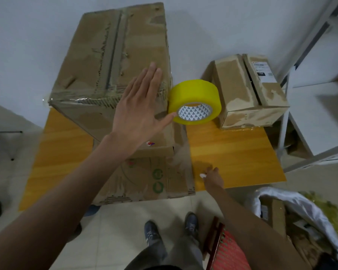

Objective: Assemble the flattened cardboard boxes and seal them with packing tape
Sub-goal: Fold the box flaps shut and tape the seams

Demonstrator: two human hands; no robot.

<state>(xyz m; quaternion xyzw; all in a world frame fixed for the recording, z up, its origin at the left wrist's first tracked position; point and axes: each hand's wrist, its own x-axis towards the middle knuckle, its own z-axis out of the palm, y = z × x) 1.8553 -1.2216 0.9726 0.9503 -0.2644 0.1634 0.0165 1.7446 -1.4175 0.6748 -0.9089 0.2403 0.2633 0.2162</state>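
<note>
We press our left hand (139, 112), fingers straight, on the large box (113, 61) at the worktop's (236, 152) far-left corner | thumb hooks the tape roll (194, 102) | right hand (213, 177) loosely curled at the near edge, grip unclear.

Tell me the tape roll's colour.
Yellow tape roll, white patterned core; head view.

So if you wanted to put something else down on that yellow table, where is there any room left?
Bare table shows in front of the tape roll and small box, beyond the right hand. Another strip lies left of the flattened box. The middle is crowded: the large box, under the left hand, fills it.
</note>
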